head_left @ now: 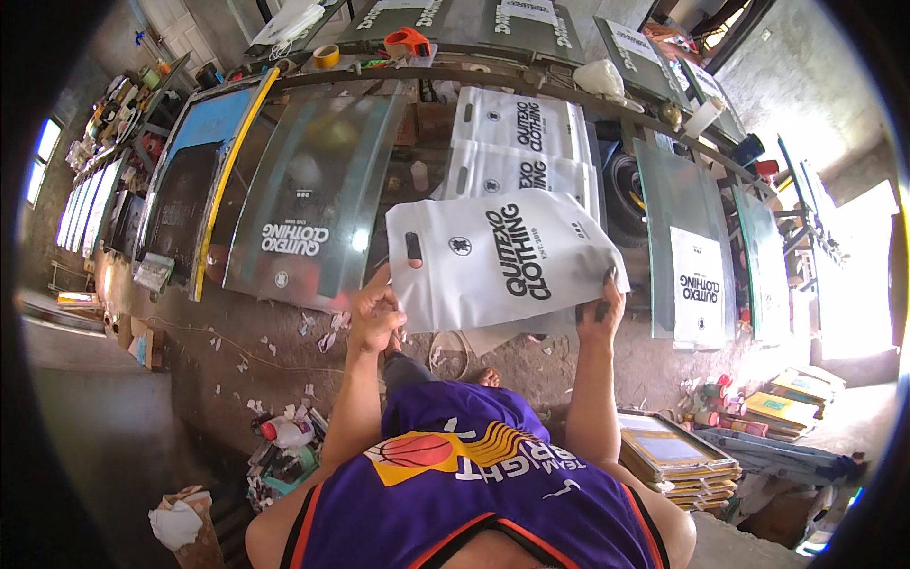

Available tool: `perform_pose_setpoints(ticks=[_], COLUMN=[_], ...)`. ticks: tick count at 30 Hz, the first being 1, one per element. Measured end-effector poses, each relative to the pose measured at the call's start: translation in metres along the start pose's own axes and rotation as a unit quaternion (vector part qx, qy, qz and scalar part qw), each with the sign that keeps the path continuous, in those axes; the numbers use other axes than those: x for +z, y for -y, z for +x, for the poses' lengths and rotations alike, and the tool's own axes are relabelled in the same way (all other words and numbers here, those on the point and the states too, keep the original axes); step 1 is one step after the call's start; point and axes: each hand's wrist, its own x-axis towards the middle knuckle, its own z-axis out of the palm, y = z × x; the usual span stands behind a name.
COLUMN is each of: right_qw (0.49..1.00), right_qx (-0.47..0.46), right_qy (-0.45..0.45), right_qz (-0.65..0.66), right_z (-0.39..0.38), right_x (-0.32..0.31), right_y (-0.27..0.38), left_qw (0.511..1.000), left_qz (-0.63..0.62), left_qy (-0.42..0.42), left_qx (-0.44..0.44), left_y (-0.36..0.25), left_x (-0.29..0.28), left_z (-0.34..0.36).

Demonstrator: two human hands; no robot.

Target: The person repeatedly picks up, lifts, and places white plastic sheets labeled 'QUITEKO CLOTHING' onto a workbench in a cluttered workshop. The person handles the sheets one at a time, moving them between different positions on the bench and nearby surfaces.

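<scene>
A white plastic bag point(455, 275) with black print and an oval handle cutout is stretched between my two hands, tilted over the front of the bench. My left hand point(376, 313) is closed on its lower left corner. My right hand point(599, 308), with dark-stained fingers, grips the lower right edge, its fingers partly behind the bag. Just beyond, similar printed bags point(517, 123) lie overlapping on the bench, partly hidden by the held one. A glass panel point(313, 161) with black-and-white print is to the left, and another point(678, 180) carrying a printed bag point(694, 322) is to the right.
A screen frame point(175, 190) with a yellow edge leans at left. Yellow tape point(325, 55) and an orange dispenser point(406, 43) sit on the back rail point(464, 64). Stacked frames point(668, 450) are low at right, bottles point(289, 434) low at left. Paper scraps litter the floor point(256, 337).
</scene>
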Motion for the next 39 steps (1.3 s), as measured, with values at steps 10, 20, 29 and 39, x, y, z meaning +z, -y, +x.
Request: perform_pose_setpoints(ticks=[10, 20, 29, 39], right_qw=[0.997, 0.991, 0.983, 0.851], right_qx=[0.0, 0.066, 0.106, 0.0], right_qy=[-0.079, -0.09, -0.147, -0.087], right_qz=[0.016, 0.07, -0.006, -0.518], right_z=[-0.024, -0.052, -0.055, -0.018], right_x=[-0.084, -0.109, -0.154, -0.153], right_y=[0.042, 0.004, -0.036, 0.016], left_qw=[0.997, 0.989, 0.965, 0.918], left_qz=[0.053, 0.076, 0.175, 0.329], left_qy=[0.023, -0.048, -0.125, -0.085], left_qx=[-0.043, -0.113, -0.152, -0.202], left_y=[0.05, 0.106, 0.135, 0.138], left_x=[0.062, 0.026, 0.008, 0.014], left_z=[-0.015, -0.031, -0.06, -0.015])
